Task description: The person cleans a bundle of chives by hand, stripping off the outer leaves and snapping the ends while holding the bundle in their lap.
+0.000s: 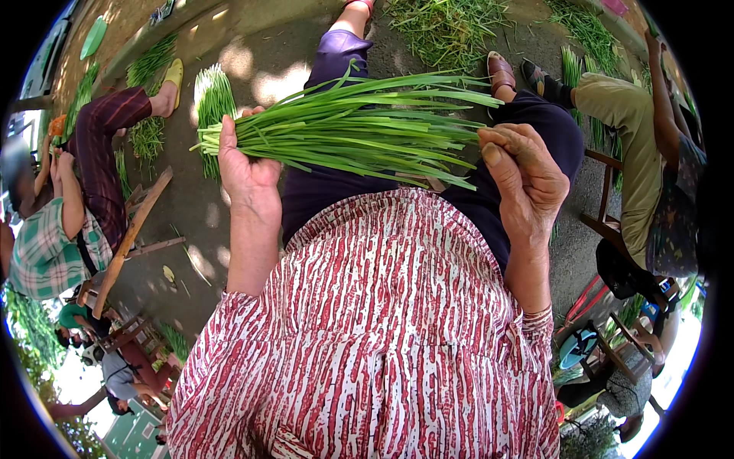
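A thick bunch of long flat green leaves, looking like garlic chives (355, 132), lies sideways above my lap. My left hand (249, 166) grips it near the pale cut stem ends, thumb across the front. The leaf tips fan out toward the right. There my right hand (527, 172) has its thumb and forefinger pinched together at the tips of a few leaves; the exact contact is hard to make out. Behind my left hand, another bundle of chives (213, 94) lies on the ground, its pale ends pointing away from me.
A loose heap of green trimmings (444, 34) lies ahead on the pavement (212, 229). Seated people work at both sides; a wooden bench (135, 241) stands at left. More chives (152, 60) lie by the kerb. At right are a black bag (622, 269) and a blue sandal (578, 347).
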The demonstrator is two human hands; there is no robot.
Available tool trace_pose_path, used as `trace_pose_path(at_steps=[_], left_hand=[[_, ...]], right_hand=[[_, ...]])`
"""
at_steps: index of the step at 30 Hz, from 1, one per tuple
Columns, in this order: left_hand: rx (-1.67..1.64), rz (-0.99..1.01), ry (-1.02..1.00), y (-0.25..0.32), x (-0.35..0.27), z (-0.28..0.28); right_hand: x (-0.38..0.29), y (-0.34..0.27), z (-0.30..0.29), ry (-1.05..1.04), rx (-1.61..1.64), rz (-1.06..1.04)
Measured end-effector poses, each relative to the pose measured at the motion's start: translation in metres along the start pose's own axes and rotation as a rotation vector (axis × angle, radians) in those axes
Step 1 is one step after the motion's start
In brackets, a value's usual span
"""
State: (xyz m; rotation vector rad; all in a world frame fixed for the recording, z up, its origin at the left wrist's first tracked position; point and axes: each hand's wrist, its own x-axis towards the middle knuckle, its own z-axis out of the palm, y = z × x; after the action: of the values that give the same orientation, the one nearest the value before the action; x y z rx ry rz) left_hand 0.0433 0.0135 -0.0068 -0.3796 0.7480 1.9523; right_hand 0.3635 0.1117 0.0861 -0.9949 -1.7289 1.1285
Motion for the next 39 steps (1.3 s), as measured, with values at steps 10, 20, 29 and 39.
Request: trace_pose_path(at_steps=[10, 20, 29, 39], left_hand=[[0.027, 0.021, -0.097, -0.006, -0.008, 0.007], [0.048, 0.03, -0.235, -0.008, -0.009, 0.008], [0.086, 0.038, -0.205, -0.01, -0.005, -0.001], [0.101, 0.062, -0.124, -0.022, -0.015, 0.012]], right_hand=[[0.012, 0.001, 0.015, -0.198, -0.154, -0.011], [0.006, 0.018, 0.025, -0.218, -0.13, 0.009], [0.002, 0.018, 0.027, -0.32, -0.175, 0.046], [0.004, -0.001, 0.034, -0.136, -0.381, -0.144]])
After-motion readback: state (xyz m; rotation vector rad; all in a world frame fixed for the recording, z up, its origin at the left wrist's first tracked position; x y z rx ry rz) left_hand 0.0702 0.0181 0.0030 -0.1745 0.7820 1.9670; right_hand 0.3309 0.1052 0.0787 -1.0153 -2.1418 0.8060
